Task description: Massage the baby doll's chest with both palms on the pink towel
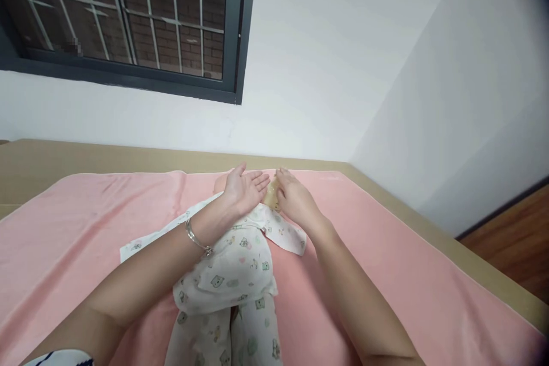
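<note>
White pajamas [231,257] with small printed animals lie in front of me, the top's sleeves spread to both sides and the legs toward me. My left hand [246,187] is above the collar end, palm up, fingers stretched out, with nothing on it. My right hand [295,197] has its back to me and its fingers extended. It lies along a shiny yellowish thing [271,197] between the hands; whether they touch is hard to tell. What this thing is stays unclear. Behind my left hand a pinkish rounded thing [219,184] shows in part.
A pink blanket [386,274] covers the surface under the pajamas. Beyond it runs a wooden edge [128,157] against the white wall [300,68]. A barred window [141,17] is at upper left. A brown wooden panel [510,240] stands at right.
</note>
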`<act>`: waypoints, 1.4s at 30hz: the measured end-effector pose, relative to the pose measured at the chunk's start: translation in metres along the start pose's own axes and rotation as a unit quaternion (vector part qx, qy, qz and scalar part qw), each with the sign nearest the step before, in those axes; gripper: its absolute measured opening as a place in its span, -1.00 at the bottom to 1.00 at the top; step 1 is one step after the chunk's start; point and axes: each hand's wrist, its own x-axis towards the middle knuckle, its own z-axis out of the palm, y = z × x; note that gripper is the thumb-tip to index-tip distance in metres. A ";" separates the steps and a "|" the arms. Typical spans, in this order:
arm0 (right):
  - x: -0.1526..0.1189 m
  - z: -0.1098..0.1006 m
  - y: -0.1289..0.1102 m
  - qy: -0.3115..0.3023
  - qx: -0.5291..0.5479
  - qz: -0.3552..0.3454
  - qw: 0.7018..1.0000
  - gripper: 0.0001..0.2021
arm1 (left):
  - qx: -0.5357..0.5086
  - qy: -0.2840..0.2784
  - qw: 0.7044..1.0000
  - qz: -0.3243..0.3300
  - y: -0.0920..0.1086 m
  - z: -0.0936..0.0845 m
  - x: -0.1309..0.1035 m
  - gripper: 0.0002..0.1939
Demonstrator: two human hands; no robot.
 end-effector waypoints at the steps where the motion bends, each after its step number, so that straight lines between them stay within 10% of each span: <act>1: 0.001 0.005 0.002 -0.001 -0.010 -0.013 1.000 -0.42 | -0.010 -0.004 1.000 -0.003 0.001 0.002 0.003 -0.21; 12: 0.000 0.026 -0.008 0.026 -0.169 -0.053 0.984 -0.42 | -0.027 -0.015 0.999 -0.028 0.005 -0.001 -0.008 -0.19; 19: -0.009 0.016 -0.022 -0.033 -0.184 0.007 0.982 -0.39 | -0.015 0.038 0.999 -0.030 0.011 -0.025 -0.055 -0.28; 23: -0.018 0.012 -0.058 -0.062 -0.082 0.000 0.995 -0.48 | 0.027 0.085 0.995 -0.036 0.008 -0.035 -0.083 -0.31; 28: -0.052 0.013 -0.119 -0.041 0.138 -0.051 0.988 -0.39 | 0.050 -0.040 0.998 -0.001 0.013 -0.032 -0.103 -0.32; 31: -0.080 0.012 -0.142 -0.017 0.170 -0.155 0.973 -0.25 | 0.059 -0.023 0.997 0.033 0.015 -0.028 -0.110 -0.28; 42: -0.074 0.007 -0.113 0.087 0.190 -0.069 0.976 -0.37 | 0.255 -0.048 0.964 0.064 -0.034 -0.013 -0.169 -0.29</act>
